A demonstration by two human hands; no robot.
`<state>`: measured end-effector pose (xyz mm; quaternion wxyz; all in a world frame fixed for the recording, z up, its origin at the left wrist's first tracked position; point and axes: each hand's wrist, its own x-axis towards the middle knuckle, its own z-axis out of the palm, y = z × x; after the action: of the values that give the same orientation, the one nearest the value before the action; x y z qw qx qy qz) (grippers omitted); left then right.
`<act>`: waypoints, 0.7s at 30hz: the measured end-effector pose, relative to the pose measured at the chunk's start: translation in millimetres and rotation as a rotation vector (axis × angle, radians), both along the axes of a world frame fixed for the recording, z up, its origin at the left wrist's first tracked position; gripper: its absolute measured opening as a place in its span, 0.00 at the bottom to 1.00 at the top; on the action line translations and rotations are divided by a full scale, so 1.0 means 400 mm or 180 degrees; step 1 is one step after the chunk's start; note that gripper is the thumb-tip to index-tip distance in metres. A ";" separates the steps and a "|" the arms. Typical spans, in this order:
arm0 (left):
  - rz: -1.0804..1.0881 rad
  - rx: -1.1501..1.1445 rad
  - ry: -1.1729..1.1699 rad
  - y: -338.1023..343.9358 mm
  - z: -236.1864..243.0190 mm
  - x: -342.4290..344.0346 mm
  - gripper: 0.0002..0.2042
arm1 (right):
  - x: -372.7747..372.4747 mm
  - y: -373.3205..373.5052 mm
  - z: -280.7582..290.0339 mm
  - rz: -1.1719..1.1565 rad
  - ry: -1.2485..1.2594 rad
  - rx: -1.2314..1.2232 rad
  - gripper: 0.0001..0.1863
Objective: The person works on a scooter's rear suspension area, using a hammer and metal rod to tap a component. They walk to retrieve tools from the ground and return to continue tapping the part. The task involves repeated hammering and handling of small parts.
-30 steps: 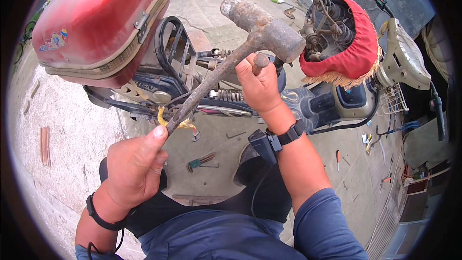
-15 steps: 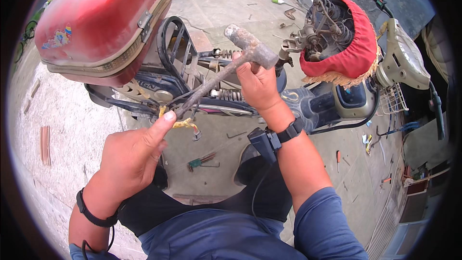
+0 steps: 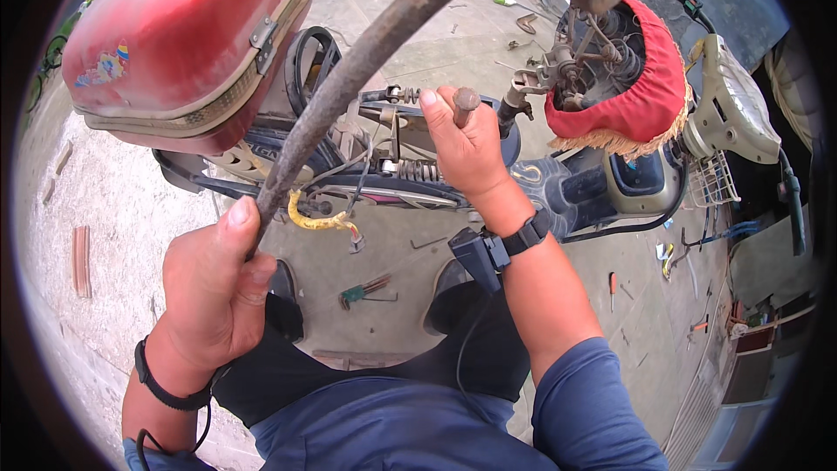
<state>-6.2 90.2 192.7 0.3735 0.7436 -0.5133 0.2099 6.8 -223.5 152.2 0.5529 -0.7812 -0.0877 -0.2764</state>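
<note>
My left hand [image 3: 214, 292] is closed around the lower end of a rusty hammer [image 3: 336, 87], its head raised high at the top of the view. Lower down, my right hand [image 3: 471, 157] grips a metal rod with a round, flat end [image 3: 467, 99]; the fist hides the rest, so its exact kind cannot be told. The hammer head is apart from the rod. Behind the right hand lies an electric scooter [image 3: 610, 196] with coil springs [image 3: 418, 171] exposed. A yellow-wrapped cable [image 3: 318, 221] hangs beside the left hand.
A red top box [image 3: 187, 44] stands at left. To the right, a fringed red seat cover [image 3: 645, 78] surrounds springs and metal parts. A green-holder hex key set [image 3: 353, 295] lies between my feet; a screwdriver [image 3: 613, 288] lies on the floor at right.
The hammer head has swung upward, away from my right hand, exposing the rod's round end. My left hand has shifted slightly left. My right hand stays in place.
</note>
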 end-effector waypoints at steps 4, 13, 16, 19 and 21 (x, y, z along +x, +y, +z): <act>0.0081 0.0662 0.0411 -0.012 -0.019 0.001 0.33 | -0.006 0.009 0.011 -0.0185 -0.0009 -0.0291 0.15; 0.0108 0.0700 0.0371 -0.007 -0.028 0.004 0.31 | -0.002 0.000 0.004 -0.0054 -0.0038 -0.0214 0.15; 0.0170 0.0069 0.0146 -0.012 -0.018 0.002 0.29 | 0.005 -0.004 -0.002 -0.0121 -0.0037 -0.0250 0.13; -0.0070 0.0058 0.0082 -0.004 -0.016 -0.003 0.30 | 0.015 -0.003 -0.027 -0.0063 -0.0163 -0.0197 0.15; -0.0039 0.0460 0.0285 -0.012 -0.024 0.003 0.30 | 0.010 -0.004 -0.042 -0.0084 -0.0139 -0.0480 0.16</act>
<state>-5.0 85.3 183.2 0.3428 0.7741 -0.5144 0.1367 10.8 -225.0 135.6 0.4868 -0.8154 -0.1100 -0.2932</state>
